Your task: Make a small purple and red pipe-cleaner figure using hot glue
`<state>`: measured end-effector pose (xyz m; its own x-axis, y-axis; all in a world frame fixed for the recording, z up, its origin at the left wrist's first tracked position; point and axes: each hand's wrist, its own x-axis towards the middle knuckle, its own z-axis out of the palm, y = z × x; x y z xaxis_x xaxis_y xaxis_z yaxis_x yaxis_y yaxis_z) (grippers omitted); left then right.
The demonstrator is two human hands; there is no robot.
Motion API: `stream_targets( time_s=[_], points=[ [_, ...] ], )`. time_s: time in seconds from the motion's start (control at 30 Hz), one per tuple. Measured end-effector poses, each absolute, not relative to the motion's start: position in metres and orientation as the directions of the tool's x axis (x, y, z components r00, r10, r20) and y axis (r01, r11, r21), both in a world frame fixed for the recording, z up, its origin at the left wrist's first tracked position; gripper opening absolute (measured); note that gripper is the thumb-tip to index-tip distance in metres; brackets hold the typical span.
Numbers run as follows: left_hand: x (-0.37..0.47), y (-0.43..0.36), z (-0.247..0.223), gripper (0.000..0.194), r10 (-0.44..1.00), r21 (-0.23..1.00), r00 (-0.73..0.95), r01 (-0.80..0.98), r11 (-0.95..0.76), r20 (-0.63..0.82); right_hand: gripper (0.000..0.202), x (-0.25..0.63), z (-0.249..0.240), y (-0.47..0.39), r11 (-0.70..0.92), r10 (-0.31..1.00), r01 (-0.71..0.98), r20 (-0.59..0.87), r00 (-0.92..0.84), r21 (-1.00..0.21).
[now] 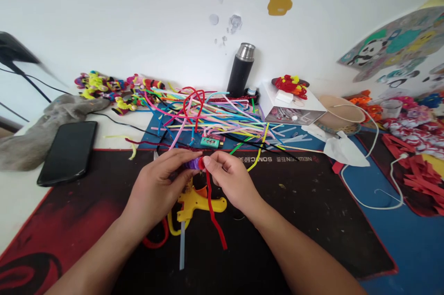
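Between the fingertips of both hands is a small purple coil of pipe cleaner (193, 164) with a red end. My left hand (163, 181) pinches its purple side. At the red end, the thumb and fingers of my right hand (229, 175) are closed on a red pipe cleaner (212, 205), whose loose tail hangs down over the mat. Just below the hands lies a yellow glue gun (197, 203) with a clear glue stick (182, 246) sticking out of its back. Scissors with red and yellow handles (157, 239) lie partly under my left hand and the glue gun.
A heap of colourful pipe cleaners (208, 110) lies behind the dark desk mat (312, 221). Beyond it stand a black thermos (240, 70) and a white box (291, 105). A black phone (69, 151) is at left; a white cable (373, 207) loops at right.
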<state>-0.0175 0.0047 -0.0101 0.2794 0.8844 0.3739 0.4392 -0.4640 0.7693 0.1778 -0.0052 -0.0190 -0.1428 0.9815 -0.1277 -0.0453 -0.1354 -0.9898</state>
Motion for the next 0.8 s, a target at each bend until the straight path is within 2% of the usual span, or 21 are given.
stream_targets(
  time_s=[0.17,0.3,0.4,0.57,0.67,0.8],
  points=[
    [-0.017,0.005,-0.010,0.027,0.892,0.770,0.280,0.453,-0.449,0.356,0.054,0.178,-0.018,-0.005,-0.140,0.978,-0.071,-0.126,-0.168,-0.988],
    [-0.018,0.004,-0.010,0.034,0.934,0.794,0.226,0.495,-0.354,0.275,0.057,0.180,-0.016,-0.002,-0.144,0.981,-0.101,-0.128,-0.147,-0.984],
    [-0.018,0.003,-0.009,0.027,0.949,0.807,0.189,0.501,-0.313,0.251,0.059,0.183,-0.017,0.001,-0.140,0.987,-0.114,-0.129,-0.093,-0.984],
    [-0.013,0.001,-0.006,0.010,0.855,0.737,0.361,0.445,-0.508,0.372,0.056,0.187,-0.023,0.005,-0.053,0.998,-0.132,-0.056,0.018,-0.990],
    [-0.009,0.000,-0.006,0.012,0.763,0.702,0.481,0.351,-0.620,0.433,0.055,0.187,-0.027,0.006,-0.048,0.997,-0.201,-0.057,0.042,-0.978],
    [-0.005,-0.004,-0.007,0.014,0.713,0.687,0.545,0.305,-0.659,0.441,0.057,0.183,-0.031,0.006,-0.081,0.994,-0.300,-0.098,0.043,-0.951]
  ],
)
